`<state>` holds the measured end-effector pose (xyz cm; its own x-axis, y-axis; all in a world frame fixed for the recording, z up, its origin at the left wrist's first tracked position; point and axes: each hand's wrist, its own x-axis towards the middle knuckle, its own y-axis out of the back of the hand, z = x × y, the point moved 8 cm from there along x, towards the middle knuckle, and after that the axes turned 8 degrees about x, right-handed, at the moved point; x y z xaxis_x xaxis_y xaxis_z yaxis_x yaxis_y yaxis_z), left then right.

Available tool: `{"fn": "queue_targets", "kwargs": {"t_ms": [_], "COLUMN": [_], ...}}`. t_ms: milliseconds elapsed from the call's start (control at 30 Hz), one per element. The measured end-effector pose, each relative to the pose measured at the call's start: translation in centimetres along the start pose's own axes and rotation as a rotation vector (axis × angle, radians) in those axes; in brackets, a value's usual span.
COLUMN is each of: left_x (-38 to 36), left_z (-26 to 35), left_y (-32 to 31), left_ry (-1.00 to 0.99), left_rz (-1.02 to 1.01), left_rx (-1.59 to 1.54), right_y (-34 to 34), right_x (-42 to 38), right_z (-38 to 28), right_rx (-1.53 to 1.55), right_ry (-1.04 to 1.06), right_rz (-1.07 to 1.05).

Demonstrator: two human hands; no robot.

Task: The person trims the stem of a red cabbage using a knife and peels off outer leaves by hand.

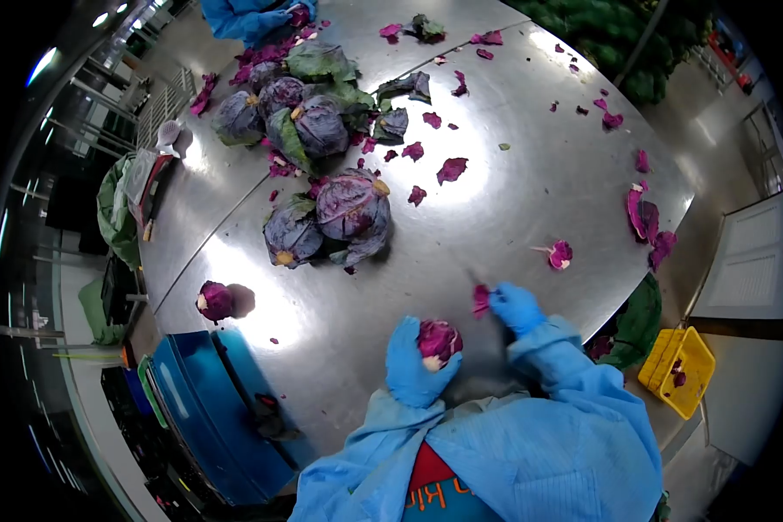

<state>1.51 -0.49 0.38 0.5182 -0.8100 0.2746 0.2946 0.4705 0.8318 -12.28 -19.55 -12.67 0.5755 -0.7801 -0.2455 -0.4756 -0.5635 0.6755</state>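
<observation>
My left hand (pixel 416 370) is wrapped round a small trimmed red cabbage (pixel 439 342), its pale cut stem facing down toward me. To its right, my right hand (pixel 515 308) is closed, with a piece of purple cabbage leaf (pixel 481 300) at its fingertips. A faint thin dark streak shows just above that leaf; I cannot make out what it is. Both hands wear blue gloves. Beyond the left hand stand untrimmed red cabbages (pixel 348 209) with dull outer leaves. Another trimmed red cabbage (pixel 215 301) rests alone at the left on the metal table (pixel 496 209).
More untrimmed cabbages (pixel 309 122) are piled farther back, near a co-worker's blue sleeve (pixel 244 22). Leaf scraps (pixel 452 170) are scattered over the table, several along its right edge. A blue bin (pixel 204 418) stands at lower left, a yellow basket (pixel 677 370) at lower right.
</observation>
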Motion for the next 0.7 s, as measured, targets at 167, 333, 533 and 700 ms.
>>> {"fn": "queue_targets", "kwargs": {"t_ms": [167,333,533,700], "left_x": [-3.7,-1.8,-0.5,-0.7], "left_z": [-7.7,-6.0,-4.9,-5.0], "left_y": [-2.1,-1.8,-2.1,-3.8], "left_ry": [0.508,0.235,0.147,0.083], "left_rz": [-0.110,-0.294,-0.354,-0.435], "left_rx": [-0.621,-0.457,-0.348,-0.281], "right_y": [8.7,1.2,-1.9,-1.0], "right_x": [-0.6,-2.3,-4.1,-4.1], "right_z": [1.6,-5.8,-12.9,-13.6], "right_rx": [-0.123,0.479,0.493,0.285], "right_ry": [-0.121,0.222,0.532,0.667], "right_rz": [0.245,-0.316,-0.586,-0.692]}}
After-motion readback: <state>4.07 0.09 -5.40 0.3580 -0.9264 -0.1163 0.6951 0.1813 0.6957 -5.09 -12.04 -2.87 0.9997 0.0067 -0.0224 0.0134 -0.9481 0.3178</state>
